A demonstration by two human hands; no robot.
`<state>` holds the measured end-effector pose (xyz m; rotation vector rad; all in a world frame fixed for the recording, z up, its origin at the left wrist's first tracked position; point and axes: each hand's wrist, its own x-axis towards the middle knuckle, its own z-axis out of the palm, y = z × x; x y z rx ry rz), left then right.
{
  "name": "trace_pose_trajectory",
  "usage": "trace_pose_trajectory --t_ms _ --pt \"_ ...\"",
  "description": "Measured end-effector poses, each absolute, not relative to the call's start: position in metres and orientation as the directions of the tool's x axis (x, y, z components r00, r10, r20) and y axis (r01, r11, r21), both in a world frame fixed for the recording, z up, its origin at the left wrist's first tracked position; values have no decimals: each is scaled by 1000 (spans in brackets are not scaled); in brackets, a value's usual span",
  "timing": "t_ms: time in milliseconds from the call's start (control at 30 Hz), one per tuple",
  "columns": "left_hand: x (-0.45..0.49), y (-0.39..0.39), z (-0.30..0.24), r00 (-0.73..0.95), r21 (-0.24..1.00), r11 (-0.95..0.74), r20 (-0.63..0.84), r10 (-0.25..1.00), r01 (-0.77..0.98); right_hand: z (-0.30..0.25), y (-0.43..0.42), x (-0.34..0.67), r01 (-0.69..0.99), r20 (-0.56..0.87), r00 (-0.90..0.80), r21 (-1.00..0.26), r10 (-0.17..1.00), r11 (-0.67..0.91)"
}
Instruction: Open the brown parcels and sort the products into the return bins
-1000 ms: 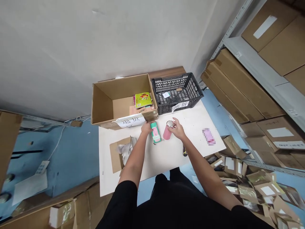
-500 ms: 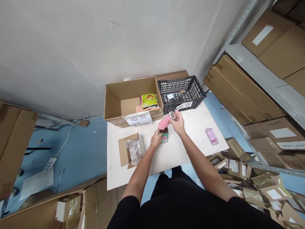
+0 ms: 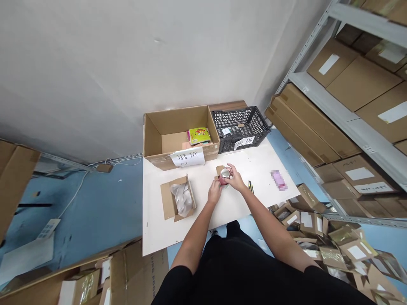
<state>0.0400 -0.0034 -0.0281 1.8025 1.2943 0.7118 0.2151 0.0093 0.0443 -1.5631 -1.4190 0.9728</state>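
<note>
Over the middle of the white table, a pink thermos bottle (image 3: 223, 181) with a silver lid stands mostly inside a small box (image 3: 219, 169) with raised brown flaps. Fingers of my right hand (image 3: 235, 180) are closed around the bottle near its lid. On the near left side, my left hand (image 3: 214, 192) grips the box, and its fingertips lie close to the bottle. Both hands hide most of the box. To the right of my right hand lies a utility knife (image 3: 251, 186).
An open carton (image 3: 168, 199) with crumpled grey wrapping sits left of my hands. Behind are a large labelled cardboard box (image 3: 159, 161) holding colourful packets and a black plastic crate (image 3: 227, 146). A blurred pink item (image 3: 279, 180) lies at right. Shelves of cartons (image 3: 346, 80) flank the table.
The bottle has gone from tilted above the small box to down inside it, with my right hand lowered along with it. The utility knife has come into sight. The view has shifted slightly right.
</note>
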Motion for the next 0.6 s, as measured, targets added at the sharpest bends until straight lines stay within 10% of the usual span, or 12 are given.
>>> trace_pose_trajectory --t_ms 367,500,600 --pt "35 -13 -26 229 891 -141 43 972 432 -6 -16 213 550 13 178 -831 984 -88" --pt "44 7 -29 -35 912 161 -160 986 378 -12 -21 213 376 -150 281 -892 948 -252" --pt "53 24 -34 72 886 260 -309 948 384 -12 -25 212 374 -181 281 -884 942 -281"
